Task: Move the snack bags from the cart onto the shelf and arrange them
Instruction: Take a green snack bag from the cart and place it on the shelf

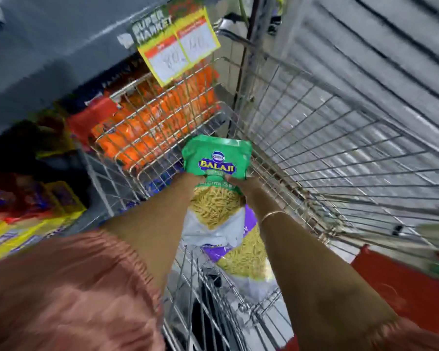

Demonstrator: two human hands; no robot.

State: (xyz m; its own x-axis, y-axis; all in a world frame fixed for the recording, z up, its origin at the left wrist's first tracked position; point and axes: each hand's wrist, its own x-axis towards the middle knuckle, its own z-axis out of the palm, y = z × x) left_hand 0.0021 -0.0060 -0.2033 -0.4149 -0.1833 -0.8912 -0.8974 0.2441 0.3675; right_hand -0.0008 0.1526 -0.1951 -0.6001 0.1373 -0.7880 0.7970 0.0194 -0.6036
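Note:
A green Balaji snack bag [217,160] with yellow sev showing through its window is held up in the middle of the view by both hands. My left hand [194,179] grips its left side and my right hand [241,182] pinches its right side; most of both hands is hidden behind the bag. Below it, a purple and white bag of the same snack [243,257] lies in the wire cart [327,153]. Ahead and to the left, a wire shelf basket [137,171] holds several orange snack bags [147,127].
A yellow and green supermarket price tag [179,46] hangs above the wire basket. Blurred yellow, red and purple packets [28,211] fill lower shelves at the left. A red surface [403,282] lies at the right, and a corrugated metal shutter [378,46] stands behind the cart.

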